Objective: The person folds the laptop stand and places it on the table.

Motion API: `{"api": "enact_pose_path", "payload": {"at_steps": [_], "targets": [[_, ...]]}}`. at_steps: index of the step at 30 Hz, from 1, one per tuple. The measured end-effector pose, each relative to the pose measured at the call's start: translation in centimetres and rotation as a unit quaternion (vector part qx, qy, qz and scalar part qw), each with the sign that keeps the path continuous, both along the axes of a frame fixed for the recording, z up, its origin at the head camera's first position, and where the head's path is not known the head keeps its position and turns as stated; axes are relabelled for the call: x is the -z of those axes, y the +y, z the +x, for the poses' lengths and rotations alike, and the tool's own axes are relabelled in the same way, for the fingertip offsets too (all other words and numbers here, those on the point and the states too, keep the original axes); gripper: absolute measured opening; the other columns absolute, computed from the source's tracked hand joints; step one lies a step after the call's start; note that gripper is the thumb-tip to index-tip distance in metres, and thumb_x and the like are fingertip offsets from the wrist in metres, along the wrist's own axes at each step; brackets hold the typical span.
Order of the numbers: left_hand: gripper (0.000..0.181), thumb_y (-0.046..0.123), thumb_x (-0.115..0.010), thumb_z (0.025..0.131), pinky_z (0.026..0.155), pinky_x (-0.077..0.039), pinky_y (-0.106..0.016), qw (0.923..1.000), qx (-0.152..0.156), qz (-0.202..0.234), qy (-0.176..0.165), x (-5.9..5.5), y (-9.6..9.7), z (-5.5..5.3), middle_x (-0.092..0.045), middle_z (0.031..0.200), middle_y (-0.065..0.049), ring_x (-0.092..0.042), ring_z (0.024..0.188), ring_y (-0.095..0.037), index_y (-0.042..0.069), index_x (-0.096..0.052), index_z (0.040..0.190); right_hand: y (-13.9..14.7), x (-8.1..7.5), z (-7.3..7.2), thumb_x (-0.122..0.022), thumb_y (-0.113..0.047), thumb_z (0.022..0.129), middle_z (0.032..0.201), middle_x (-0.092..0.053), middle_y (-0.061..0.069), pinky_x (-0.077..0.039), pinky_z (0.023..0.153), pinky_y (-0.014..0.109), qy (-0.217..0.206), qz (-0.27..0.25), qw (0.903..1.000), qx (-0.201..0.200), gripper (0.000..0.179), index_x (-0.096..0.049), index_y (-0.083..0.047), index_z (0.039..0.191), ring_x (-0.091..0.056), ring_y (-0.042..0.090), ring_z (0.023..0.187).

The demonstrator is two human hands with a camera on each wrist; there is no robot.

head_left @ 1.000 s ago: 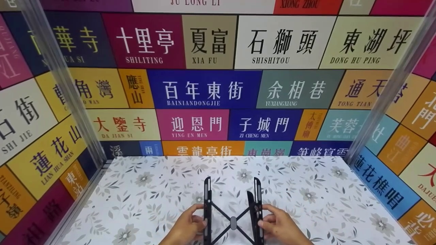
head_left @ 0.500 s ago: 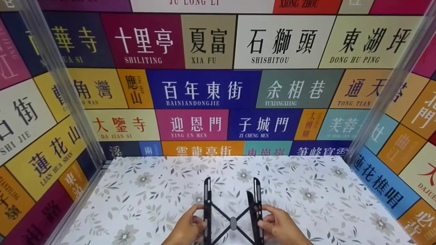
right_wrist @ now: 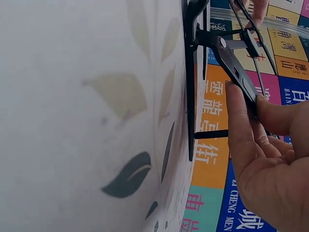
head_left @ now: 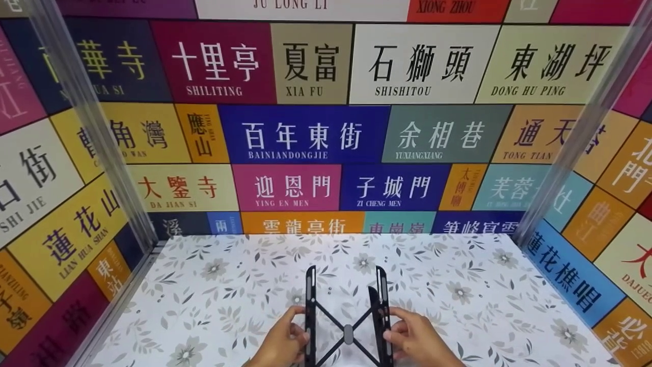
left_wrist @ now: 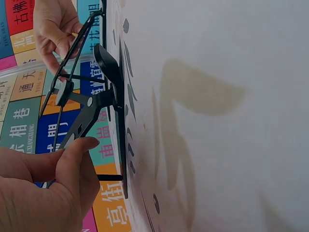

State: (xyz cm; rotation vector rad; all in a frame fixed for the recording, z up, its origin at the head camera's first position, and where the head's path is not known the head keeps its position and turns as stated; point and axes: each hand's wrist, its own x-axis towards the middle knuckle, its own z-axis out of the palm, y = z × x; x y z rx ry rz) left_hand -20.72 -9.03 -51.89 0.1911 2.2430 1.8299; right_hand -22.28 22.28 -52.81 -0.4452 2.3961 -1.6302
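Observation:
A black folding laptop stand (head_left: 348, 334) stands on the floral tabletop, its two side rails joined by thin crossed rods with a grey hub in the middle. My left hand (head_left: 282, 337) pinches the left rail from outside. The right rail is gripped the same way by my right hand (head_left: 420, 337). In the left wrist view the left thumb and fingers (left_wrist: 79, 164) close on a sloping arm above the base bar. The right wrist view has the right hand (right_wrist: 265, 159) holding the matching arm on its side. The stand's near end is cut off by the head view's lower edge.
White tabletop (head_left: 219, 290) with grey flowers and leaves lies around the stand. Behind it rises a wall (head_left: 305, 132) of coloured panels with Chinese lettering. Clear plastic strips with metal edging (head_left: 125, 183) run up both corners, and panelled side walls flank the table.
The right rail and right hand sit very slightly further left, so the rails are a touch closer together. The left hand keeps its grip in nearly the same place.

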Motion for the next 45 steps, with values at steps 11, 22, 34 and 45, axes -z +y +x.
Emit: {"api": "enact_pose_path", "payload": {"at_steps": [11,22,34,45], "targets": [[0.050,-0.005,-0.056,0.082,0.044,-0.045,-0.024,0.9992,-0.003,-0.025,0.032,0.38,0.27,-0.05,-0.055,0.071,-0.005,-0.049,0.051,-0.013,0.012,-0.045,0.128,-0.06,-0.41,0.20,-0.065,-0.010,0.087,0.079,-0.067,0.014,-0.056,0.054,0.037,0.009,0.007,0.9999,-0.008,0.048,-0.048,-0.004,0.132,-0.065,0.021,0.066],[0.049,-0.005,-0.055,0.084,0.045,-0.044,-0.024,0.9986,-0.006,-0.039,0.036,0.07,0.73,0.14,-0.055,0.071,-0.006,-0.049,0.050,-0.013,0.012,-0.044,0.129,-0.04,-0.69,-0.04,-0.067,-0.014,0.086,0.079,-0.067,0.012,-0.056,0.052,0.035,0.007,0.035,0.9994,-0.004,0.047,-0.051,-0.004,0.129,-0.065,0.020,0.064],[0.050,-0.005,-0.055,0.084,0.046,-0.047,-0.026,0.9980,-0.006,-0.040,0.047,0.22,0.94,0.27,-0.055,0.072,-0.006,-0.052,0.054,-0.013,0.013,-0.043,0.129,-0.27,-0.67,0.04,-0.066,-0.010,0.085,0.075,-0.065,0.008,-0.056,0.051,0.034,0.029,0.041,0.9987,-0.007,0.044,-0.052,-0.005,0.126,-0.064,0.018,0.062],[0.049,-0.003,-0.056,0.085,0.045,-0.045,-0.025,0.9974,-0.005,-0.057,0.045,0.21,1.00,0.34,-0.057,0.073,-0.006,-0.052,0.053,-0.014,0.016,-0.045,0.129,-0.48,-0.56,0.09,-0.067,-0.010,0.085,0.073,-0.063,0.008,-0.055,0.050,0.034,0.037,0.038,0.9986,-0.010,0.043,-0.052,-0.004,0.126,-0.062,0.016,0.062]]}}
